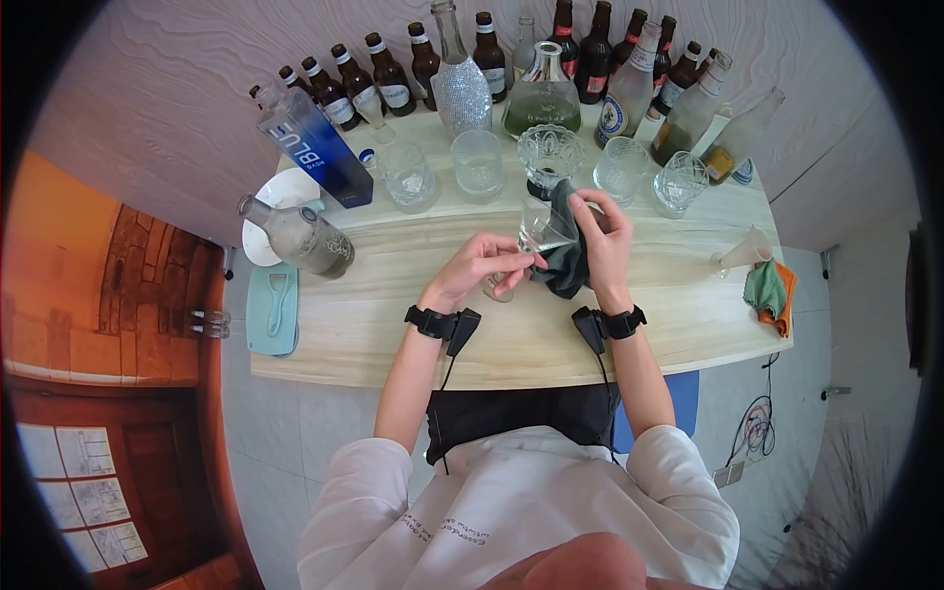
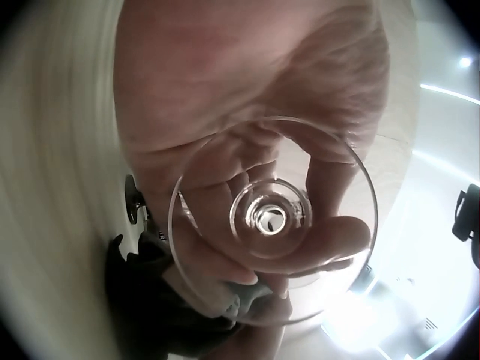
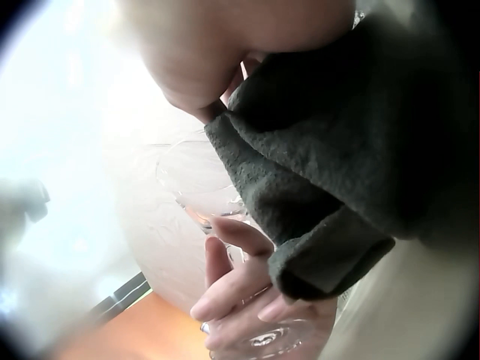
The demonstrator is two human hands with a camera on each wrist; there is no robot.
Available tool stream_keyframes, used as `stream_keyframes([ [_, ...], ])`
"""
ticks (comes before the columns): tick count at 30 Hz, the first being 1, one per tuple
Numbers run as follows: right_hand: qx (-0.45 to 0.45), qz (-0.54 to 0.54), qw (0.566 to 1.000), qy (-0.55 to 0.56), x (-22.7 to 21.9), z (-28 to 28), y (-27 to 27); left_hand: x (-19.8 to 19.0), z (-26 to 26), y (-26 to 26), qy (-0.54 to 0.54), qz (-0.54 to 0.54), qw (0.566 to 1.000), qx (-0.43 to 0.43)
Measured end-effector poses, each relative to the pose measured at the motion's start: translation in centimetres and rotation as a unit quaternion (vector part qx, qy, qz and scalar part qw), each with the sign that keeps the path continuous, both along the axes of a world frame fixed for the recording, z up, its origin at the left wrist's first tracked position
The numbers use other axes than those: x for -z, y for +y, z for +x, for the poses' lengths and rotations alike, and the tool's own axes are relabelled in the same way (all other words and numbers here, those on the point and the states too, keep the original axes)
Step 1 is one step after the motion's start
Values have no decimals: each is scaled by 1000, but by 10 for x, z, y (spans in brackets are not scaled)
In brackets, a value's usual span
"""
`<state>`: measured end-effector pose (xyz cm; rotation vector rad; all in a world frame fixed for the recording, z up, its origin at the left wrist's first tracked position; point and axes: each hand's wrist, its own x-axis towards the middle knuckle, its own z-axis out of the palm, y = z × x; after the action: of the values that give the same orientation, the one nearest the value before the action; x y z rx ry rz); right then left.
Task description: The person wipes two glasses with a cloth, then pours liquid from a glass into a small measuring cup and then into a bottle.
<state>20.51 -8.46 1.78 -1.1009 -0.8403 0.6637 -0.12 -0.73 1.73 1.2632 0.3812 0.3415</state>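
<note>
A clear stemmed glass [image 1: 541, 226] is held tilted over the near-middle of the table. My left hand [image 1: 479, 265] grips it by the stem, fingers curled round just under the bowl. The round glass foot [image 2: 364, 259] faces the camera in the left wrist view, with the fingers behind it. My right hand [image 1: 607, 241] pinches a dark grey-green cloth [image 1: 565, 273] between thumb and fingers, and its folds hang against the side of the bowl. In the right wrist view the cloth [image 3: 300, 195] covers part of the glass and some fingers of the right hand.
Several tumblers, including one glass [image 1: 478, 165], and a footed bowl [image 1: 551, 152] stand behind the hands. Bottles line the back, with a blue bottle [image 1: 320, 147] and grey bottle [image 1: 305, 241] at left. A small glass [image 1: 744, 254] and folded cloths [image 1: 767, 290] lie at right.
</note>
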Motion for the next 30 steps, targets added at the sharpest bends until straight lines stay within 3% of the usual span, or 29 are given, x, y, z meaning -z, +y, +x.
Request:
stream_keyframes([
  [1,-14,9,1000,-12,5,1,2,-2,0,0,3,-2,1000,17],
  [5,-45,23,998,-35,13,5,3,-1,2,-2,11,12,999,-50],
  [14,-24,85,996,-24,6,6,1,12,12,3,-15,55,984,-168],
  [20,-36,26,994,-103,14,1,2,19,11,8,-73,87,968,-226],
  [26,-34,24,998,-41,14,-5,5,24,12,7,-80,81,956,-269],
  [30,-46,-41,993,-97,9,-6,1,31,9,14,-104,94,935,-326],
])
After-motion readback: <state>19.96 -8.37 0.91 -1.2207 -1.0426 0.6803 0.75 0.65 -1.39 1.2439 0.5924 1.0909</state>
